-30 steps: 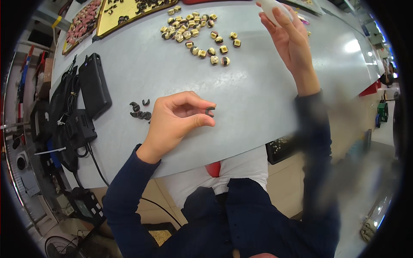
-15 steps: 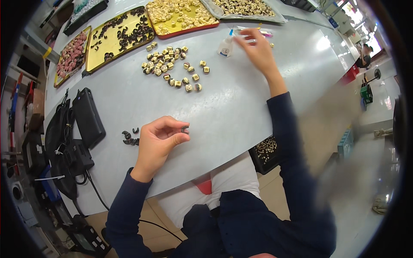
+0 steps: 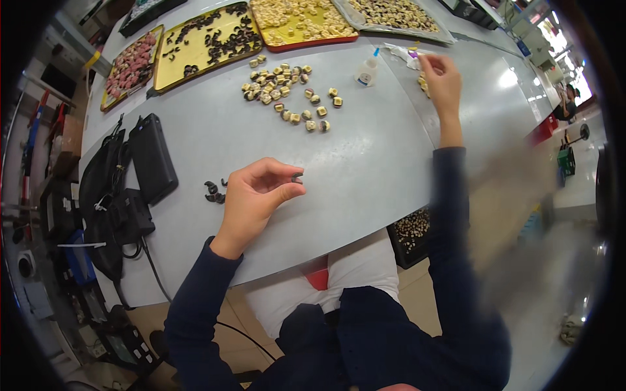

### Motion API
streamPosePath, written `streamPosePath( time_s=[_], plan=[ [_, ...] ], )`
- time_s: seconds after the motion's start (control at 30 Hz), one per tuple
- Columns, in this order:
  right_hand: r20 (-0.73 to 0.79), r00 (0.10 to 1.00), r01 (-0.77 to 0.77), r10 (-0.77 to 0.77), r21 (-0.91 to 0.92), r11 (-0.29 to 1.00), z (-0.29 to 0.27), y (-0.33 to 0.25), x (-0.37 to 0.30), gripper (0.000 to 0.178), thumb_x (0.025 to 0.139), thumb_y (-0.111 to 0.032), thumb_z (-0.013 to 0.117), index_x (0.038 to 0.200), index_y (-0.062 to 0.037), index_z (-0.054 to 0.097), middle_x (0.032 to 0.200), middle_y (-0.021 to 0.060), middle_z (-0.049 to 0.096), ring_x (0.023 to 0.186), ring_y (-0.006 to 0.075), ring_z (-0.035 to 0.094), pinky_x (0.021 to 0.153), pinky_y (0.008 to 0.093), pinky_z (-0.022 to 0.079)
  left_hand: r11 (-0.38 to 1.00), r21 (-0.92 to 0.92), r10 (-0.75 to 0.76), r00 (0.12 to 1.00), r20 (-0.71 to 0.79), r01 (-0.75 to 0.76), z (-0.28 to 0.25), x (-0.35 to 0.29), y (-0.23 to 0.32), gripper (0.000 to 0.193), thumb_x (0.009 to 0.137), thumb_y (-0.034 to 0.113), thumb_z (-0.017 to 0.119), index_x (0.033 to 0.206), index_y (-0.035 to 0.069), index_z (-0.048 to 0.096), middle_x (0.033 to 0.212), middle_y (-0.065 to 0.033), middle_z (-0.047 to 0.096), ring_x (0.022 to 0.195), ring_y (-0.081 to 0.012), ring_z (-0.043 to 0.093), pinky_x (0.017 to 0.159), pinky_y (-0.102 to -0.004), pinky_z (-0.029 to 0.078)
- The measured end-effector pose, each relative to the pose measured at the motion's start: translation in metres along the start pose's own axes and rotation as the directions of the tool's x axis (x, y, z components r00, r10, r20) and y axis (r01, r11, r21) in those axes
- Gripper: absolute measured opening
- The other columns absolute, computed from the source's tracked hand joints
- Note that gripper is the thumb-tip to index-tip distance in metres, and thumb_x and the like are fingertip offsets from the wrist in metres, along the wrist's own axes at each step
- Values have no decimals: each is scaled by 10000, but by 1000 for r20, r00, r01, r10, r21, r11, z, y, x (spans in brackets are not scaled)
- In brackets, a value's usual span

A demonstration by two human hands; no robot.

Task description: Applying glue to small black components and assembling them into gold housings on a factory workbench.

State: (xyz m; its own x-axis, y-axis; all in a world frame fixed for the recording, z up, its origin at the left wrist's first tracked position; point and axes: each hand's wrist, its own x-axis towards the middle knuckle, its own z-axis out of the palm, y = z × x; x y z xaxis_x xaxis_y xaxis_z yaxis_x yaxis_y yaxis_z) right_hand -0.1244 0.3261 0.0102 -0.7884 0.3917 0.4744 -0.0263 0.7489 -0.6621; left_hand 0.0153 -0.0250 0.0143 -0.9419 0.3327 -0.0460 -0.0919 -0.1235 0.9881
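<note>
My left hand [image 3: 257,199] is closed in a pinch over the near middle of the table. Between its thumb and index fingertip is a small dark curved piece [image 3: 297,177]. Several similar black curved pieces [image 3: 212,193] lie just left of that wrist. Farther off to the right, my right hand [image 3: 443,81] has its fingers curled together; what they hold, if anything, is hidden. Next to it are a crumpled white wrapper [image 3: 399,52] with purple on it and some small cream pieces [image 3: 423,85]. A clear squeeze bottle [image 3: 366,72] with a blue tip stands left of this hand.
Cream-and-dark cube-like pieces [image 3: 280,81] lie grouped mid-table. Along the far edge are trays of pink pieces [image 3: 134,62], black curved pieces [image 3: 231,40], cream pieces [image 3: 300,19] and mixed pieces [image 3: 391,14]. A black box-shaped device [image 3: 153,158] and cables occupy the left side.
My right hand has moved right, past the squeeze bottle to beside the cream pieces, its fingers now drawn together. My left hand keeps its pinch on the dark curved piece. The view has shifted slightly.
</note>
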Motion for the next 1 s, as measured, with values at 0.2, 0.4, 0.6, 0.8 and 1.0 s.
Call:
streamPosePath(
  time_s=[0.2,0.4,0.6,0.8,1.0],
  plan=[
    [223,964,-197,-148,966,170,-17,-61,-33,238,861,-114,592,1057,19,565,996,102,588,926,158,581,768,240,468,997,43,65,995,-77,-62,-5,1,1,173,751,-9,697,911,-5,634,803,-6,564,769,-82,560,707,-203,460],
    [664,589,-617,-462,738,273,0,-107,-87,183,866,-76,544,1034,-2,545,996,94,564,913,146,548,793,249,455,959,181,248,958,-147,-220,-5,7,-8,228,700,-39,724,913,-13,647,848,-61,621,738,-108,569,700,-237,468],
    [812,428,-669,-396,580,466,28,-113,-117,129,819,-30,614,943,1,591,951,68,568,835,123,550,749,254,456,818,439,467,874,-133,-370,-7,7,-12,285,639,-11,771,902,26,667,807,-45,609,709,-112,530,623,-235,414],
    [886,285,-748,-365,444,493,24,-121,-122,219,815,-41,638,1011,13,555,919,70,630,854,117,596,768,253,492,737,548,533,839,-110,-396,-6,6,-12,322,602,10,799,897,43,675,804,-38,602,714,-110,513,611,-235,394],
    [884,248,-755,-397,433,493,28,-118,-126,259,819,-38,636,1048,7,524,935,86,640,850,120,607,782,248,497,708,575,554,827,-94,-409,-5,8,-13,337,571,28,818,879,58,685,790,-29,602,711,-108,508,599,-230,384]
  ],
)
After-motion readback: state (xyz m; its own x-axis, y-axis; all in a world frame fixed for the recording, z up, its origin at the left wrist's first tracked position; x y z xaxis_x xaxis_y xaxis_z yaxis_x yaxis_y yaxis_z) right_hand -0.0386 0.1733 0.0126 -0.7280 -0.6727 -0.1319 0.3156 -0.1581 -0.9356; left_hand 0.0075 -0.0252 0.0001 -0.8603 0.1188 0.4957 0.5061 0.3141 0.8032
